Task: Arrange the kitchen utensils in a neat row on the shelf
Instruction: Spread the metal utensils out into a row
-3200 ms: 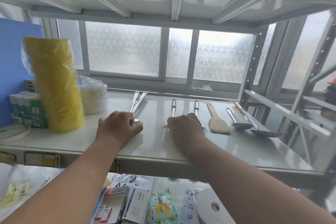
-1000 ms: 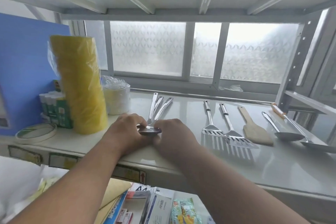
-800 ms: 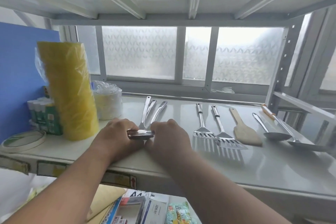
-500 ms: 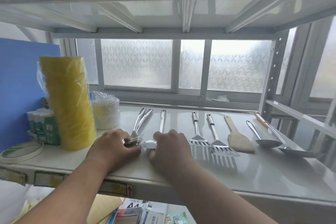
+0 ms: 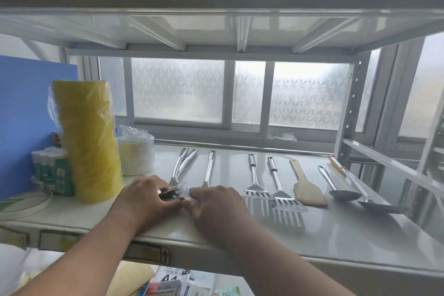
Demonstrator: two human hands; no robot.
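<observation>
Utensils (image 5: 255,182) lie in a row on the shelf (image 5: 336,235), handles toward the window (image 5: 177,91). The left hand (image 5: 146,199) pinches the stacked heads of two spoons (image 5: 178,168) with curled fingers. Just beside it, the right hand (image 5: 216,206) curls its fingertips over a third spoon (image 5: 209,169), hiding its head.

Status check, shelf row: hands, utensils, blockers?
Left hand grips two overlapping steel utensils. Right hand covers third utensil head. Five other utensils lie spaced. Yellow roll close left.
</observation>
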